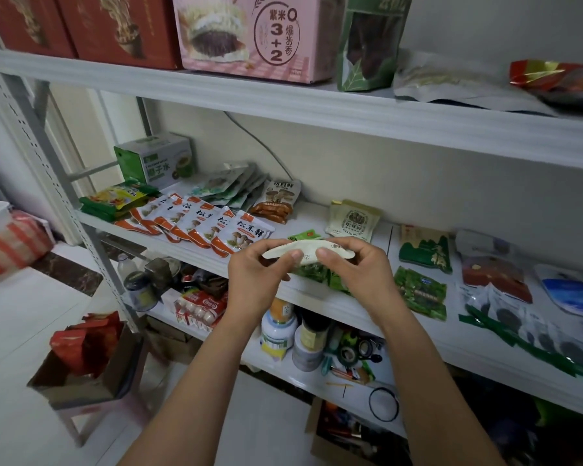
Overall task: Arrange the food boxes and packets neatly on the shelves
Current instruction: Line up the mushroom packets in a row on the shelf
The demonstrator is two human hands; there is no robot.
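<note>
You pinch the cream packet [308, 249] by its ends, left hand [260, 280] and right hand [360, 274], over the middle shelf [312, 213]. Fanned orange-and-white mushroom packets [216, 227] lie at its ten o'clock, a beige pouch [352, 222] at one, and green packets [421, 290] at four.

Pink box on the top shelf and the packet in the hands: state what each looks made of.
Pink box: probably printed cardboard, matte, with flat faces and straight edges. Packet: likely thin plastic film; it bows where the left hand and right hand pinch it.
</note>
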